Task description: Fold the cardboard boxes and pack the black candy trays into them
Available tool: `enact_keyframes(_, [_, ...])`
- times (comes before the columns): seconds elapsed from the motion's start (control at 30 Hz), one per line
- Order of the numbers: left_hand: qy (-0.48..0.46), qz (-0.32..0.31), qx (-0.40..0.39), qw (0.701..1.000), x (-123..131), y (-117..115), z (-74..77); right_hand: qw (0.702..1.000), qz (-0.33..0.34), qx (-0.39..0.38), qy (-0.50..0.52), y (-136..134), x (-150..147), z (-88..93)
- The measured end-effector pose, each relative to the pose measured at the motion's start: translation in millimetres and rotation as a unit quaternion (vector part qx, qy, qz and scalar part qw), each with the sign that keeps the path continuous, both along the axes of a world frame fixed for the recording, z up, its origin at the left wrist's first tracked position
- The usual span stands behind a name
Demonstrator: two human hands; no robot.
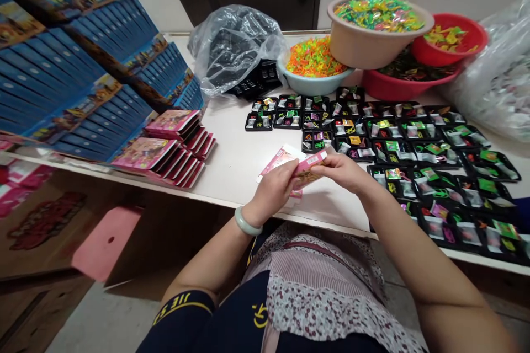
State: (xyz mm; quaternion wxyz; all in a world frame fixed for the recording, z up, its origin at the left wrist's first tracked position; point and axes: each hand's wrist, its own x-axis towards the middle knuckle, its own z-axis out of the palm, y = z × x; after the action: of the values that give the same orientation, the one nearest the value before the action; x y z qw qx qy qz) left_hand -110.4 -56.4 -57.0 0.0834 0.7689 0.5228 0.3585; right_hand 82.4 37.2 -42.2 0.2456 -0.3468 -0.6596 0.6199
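Note:
Between my two hands is a pink printed cardboard box (311, 161), held just above the white table near its front edge. My left hand (274, 186), with a pale bangle at the wrist, is closed around the box's left part. At the other end, the fingers of my right hand (342, 170) pinch its upper right edge. Another pink-and-white card piece (271, 164) shows beyond my left hand; whether it belongs to the same box I cannot tell. Black trays (354, 146) with small wrapped items and coloured pieces lie close beyond my right hand.
Pink boxes (165, 146) are stacked at left, beside tall rows of blue boxes (83, 66). Behind stand a light blue basin (310, 84), a beige basin (364, 44) and red basins (467, 38). A clear plastic bag (236, 27) covers black trays. Cartons (136, 253) sit below.

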Motion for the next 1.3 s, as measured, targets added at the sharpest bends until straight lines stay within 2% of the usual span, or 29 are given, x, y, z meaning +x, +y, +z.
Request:
enact_keyframes(0.07, [-0.001, -0.003, -0.005, 1.000, -1, 0, 0.9, 1.000, -0.006, 0.023, 0.013, -8, 1, 1.3])
enact_keyframes(0.1, [-0.017, -0.002, -0.008, 1.000, -2, 0, -0.4, 0.998, -0.027, 0.062, 0.014, -14, 2, 1.0])
enact_keyframes(0.13, [-0.046, 0.006, -0.011, 0.999, -3, 1, -2.7, 0.991, -0.068, 0.116, 0.013, -21, 3, -0.1])
enact_keyframes(0.2, [-0.145, 0.034, -0.034, 0.988, -4, 2, -10.0, 0.959, -0.183, 0.218, 0.004, -35, 6, -5.3])
enact_keyframes(0.23, [-0.209, 0.047, -0.060, 0.975, -3, 2, -14.7, 0.943, -0.230, 0.241, 0.000, -42, 8, -10.0])
enact_keyframes(0.3, [-0.342, 0.042, -0.140, 0.928, 0, 4, -25.7, 0.943, -0.263, 0.206, 0.006, -51, 13, -23.3])
enact_keyframes(0.4, [-0.490, -0.019, -0.272, 0.828, 11, 6, -43.2, 0.964, -0.239, 0.106, 0.043, -55, 21, -47.3])
enact_keyframes(0.47, [-0.541, -0.055, -0.317, 0.777, 20, 8, -52.5, 0.961, -0.250, 0.103, 0.058, -53, 28, -60.9])
enact_keyframes(0.5, [-0.555, -0.069, -0.319, 0.765, 25, 9, -55.8, 0.958, -0.256, 0.119, 0.052, -52, 33, -66.3])
enact_keyframes(0.57, [-0.556, -0.091, -0.284, 0.776, 32, 10, -59.3, 0.954, -0.253, 0.160, 0.011, -52, 43, -74.1])
enact_keyframes(0.63, [-0.513, -0.100, -0.214, 0.825, 36, 12, -59.5, 0.953, -0.231, 0.192, -0.041, -55, 54, -78.2])
enact_keyframes(0.73, [-0.388, -0.094, -0.148, 0.905, 33, 11, -56.2, 0.957, -0.180, 0.212, -0.088, -59, 67, -77.2])
enact_keyframes(0.8, [-0.321, -0.089, -0.136, 0.933, 30, 11, -52.4, 0.957, -0.155, 0.227, -0.089, -60, 70, -72.4])
enact_keyframes(0.9, [-0.310, -0.070, -0.106, 0.942, 29, 14, -46.0, 0.951, -0.175, 0.252, -0.046, -56, 66, -63.0])
enact_keyframes(1.0, [-0.378, -0.061, -0.126, 0.915, 32, 23, -39.8, 0.954, -0.237, 0.185, 0.020, -49, 58, -54.4])
enact_keyframes(1.07, [-0.404, -0.082, -0.159, 0.897, 33, 29, -35.6, 0.960, -0.240, 0.135, 0.054, -46, 57, -48.5])
enact_keyframes(1.1, [-0.399, -0.096, -0.163, 0.897, 32, 30, -33.6, 0.963, -0.228, 0.134, 0.057, -45, 58, -45.2])
enact_keyframes(1.23, [-0.313, -0.151, -0.117, 0.930, 29, 29, -28.1, 0.959, -0.152, 0.238, -0.001, -52, 64, -32.9])
enact_keyframes(1.3, [-0.309, -0.151, -0.107, 0.933, 32, 27, -27.1, 0.951, -0.147, 0.271, -0.019, -56, 62, -29.6])
